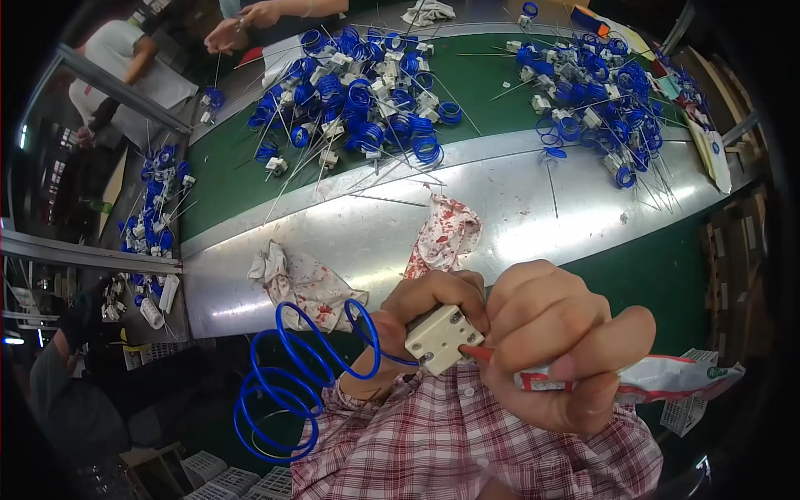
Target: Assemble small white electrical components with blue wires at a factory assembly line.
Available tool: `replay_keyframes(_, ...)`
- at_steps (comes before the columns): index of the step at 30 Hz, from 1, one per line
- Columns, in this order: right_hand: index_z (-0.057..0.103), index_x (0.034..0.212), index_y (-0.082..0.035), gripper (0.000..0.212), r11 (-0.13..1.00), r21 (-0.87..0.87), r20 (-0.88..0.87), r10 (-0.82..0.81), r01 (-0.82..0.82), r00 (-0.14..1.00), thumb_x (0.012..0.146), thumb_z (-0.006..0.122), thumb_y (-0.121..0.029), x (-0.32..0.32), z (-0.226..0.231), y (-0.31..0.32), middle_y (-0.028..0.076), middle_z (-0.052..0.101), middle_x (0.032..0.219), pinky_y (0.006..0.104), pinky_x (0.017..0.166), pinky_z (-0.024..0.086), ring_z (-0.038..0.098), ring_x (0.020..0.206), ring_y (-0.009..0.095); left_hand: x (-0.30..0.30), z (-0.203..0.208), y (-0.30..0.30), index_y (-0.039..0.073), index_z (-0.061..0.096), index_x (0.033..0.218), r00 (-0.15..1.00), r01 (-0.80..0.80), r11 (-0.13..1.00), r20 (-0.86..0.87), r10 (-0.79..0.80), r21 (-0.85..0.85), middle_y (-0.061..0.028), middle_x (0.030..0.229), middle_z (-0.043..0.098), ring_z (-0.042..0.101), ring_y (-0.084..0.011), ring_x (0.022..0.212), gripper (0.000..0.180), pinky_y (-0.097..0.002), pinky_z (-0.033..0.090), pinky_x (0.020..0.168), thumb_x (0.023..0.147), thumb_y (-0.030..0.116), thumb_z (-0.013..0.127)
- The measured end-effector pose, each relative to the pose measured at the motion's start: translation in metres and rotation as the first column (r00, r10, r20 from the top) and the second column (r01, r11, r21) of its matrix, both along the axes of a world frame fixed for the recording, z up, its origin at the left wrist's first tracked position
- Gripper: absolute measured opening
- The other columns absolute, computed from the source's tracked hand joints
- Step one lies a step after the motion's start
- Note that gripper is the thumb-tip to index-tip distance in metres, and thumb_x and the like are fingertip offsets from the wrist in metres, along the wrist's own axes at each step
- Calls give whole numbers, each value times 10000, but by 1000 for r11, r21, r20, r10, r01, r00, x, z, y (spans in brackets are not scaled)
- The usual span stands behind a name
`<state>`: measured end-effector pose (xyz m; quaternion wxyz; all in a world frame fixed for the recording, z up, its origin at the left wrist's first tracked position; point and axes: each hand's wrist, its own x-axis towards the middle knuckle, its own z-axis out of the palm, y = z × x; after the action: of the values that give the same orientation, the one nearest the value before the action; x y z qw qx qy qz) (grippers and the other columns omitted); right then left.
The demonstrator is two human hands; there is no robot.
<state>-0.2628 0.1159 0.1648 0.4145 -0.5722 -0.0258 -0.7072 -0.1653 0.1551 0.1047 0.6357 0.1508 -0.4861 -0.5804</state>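
Close to my chest, my left hand [437, 296] is closed around a small off-white block [439, 342] with metal screws set near its corners. A loosely coiled blue wire [283, 375] runs from the block and hangs out to the left. My right hand [558, 337] is wrapped round a soft white and red squeeze tube [675, 379], whose flattened end sticks out to the right. The tube's red nozzle [477, 352] points at the block's face and appears to touch it near the right edge.
Piles of blue coiled wires with white blocks [358, 92] and a second such pile [596, 100] lie on the green worktop [487, 75]. Red-stained rags [446, 233] rest on the metal edge [575, 179]. A co-worker's hand [229, 35] is at the upper left.
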Motion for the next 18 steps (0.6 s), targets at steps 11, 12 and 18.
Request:
replay_keyframes(11, 335, 768, -77, 188, 979, 122, -36, 168, -163, 985, 860, 392, -231, 8, -2, -1, 82, 473, 469, 276, 329, 293, 343, 305, 142, 28, 31, -4, -19, 485, 882, 966, 173, 975, 171, -196, 139, -133, 838, 518, 507, -164, 762, 774, -259, 381, 640, 785, 677, 162)
replay_keyframes(12, 337, 765, -76, 190, 974, 131, -43, 190, -183, 981, 856, 397, -232, 9, -2, -1, 82, 470, 464, 275, 324, 288, 338, 303, 141, 30, 25, -2, -19, 485, 882, 966, 165, 977, 175, -188, 138, -133, 838, 518, 507, -164, 762, 774, -259, 381, 640, 785, 677, 162)
replay_keyframes(18, 346, 749, -70, 204, 939, 134, -42, 323, -316, 945, 837, 426, -235, 22, 2, -9, 84, 455, 438, 264, 295, 259, 306, 293, 134, 30, 4, 4, -10, 500, 864, 982, 8, 999, 187, -15, 39, -88, 759, 544, 511, -125, 658, 782, -233, 377, 545, 768, 696, 177)
